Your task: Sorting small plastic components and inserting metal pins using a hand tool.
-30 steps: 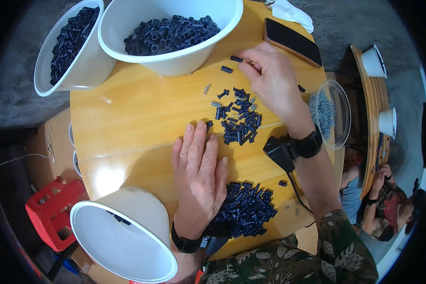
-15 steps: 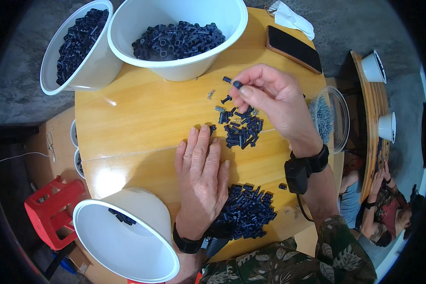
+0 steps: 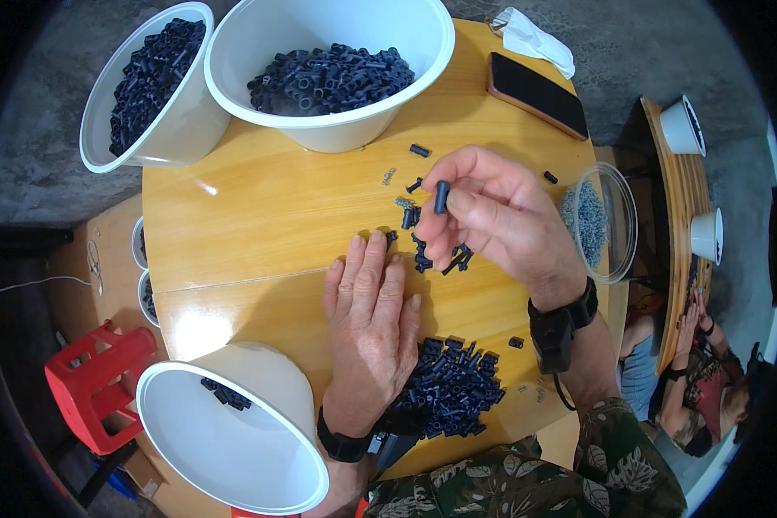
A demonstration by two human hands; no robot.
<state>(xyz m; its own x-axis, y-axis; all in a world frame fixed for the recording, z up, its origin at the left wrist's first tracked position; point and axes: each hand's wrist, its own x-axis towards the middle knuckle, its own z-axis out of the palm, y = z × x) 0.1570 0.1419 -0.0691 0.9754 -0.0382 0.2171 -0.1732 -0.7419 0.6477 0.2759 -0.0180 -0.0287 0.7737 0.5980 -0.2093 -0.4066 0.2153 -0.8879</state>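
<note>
Between thumb and fingers my right hand (image 3: 511, 226) pinches a short black plastic tube (image 3: 441, 198), held nearly upright above the table. Beneath that hand lies a scatter of small black parts (image 3: 422, 256), partly hidden by the fingers. Small metal pieces, perhaps springs (image 3: 388, 176), lie left of the right hand. My left hand (image 3: 367, 315) rests flat, palm down, its fingertips beside a small black part (image 3: 391, 238). To the right of the left wrist sits a denser pile of black parts (image 3: 453, 388), partly covered by the wrist.
Two white tubs of black parts (image 3: 440, 60) (image 3: 86, 129) stand at the far left. A tilted white tub (image 3: 233, 466) holds a few parts near left. A phone (image 3: 537, 95) and a clear container of metal bits (image 3: 589, 223) are on the right. Beyond, another person (image 3: 704, 380) sits.
My right hand has come slightly nearer and now covers more of the scattered parts. The black tube in it has turned from end-on to side-on. My left hand stays put.
</note>
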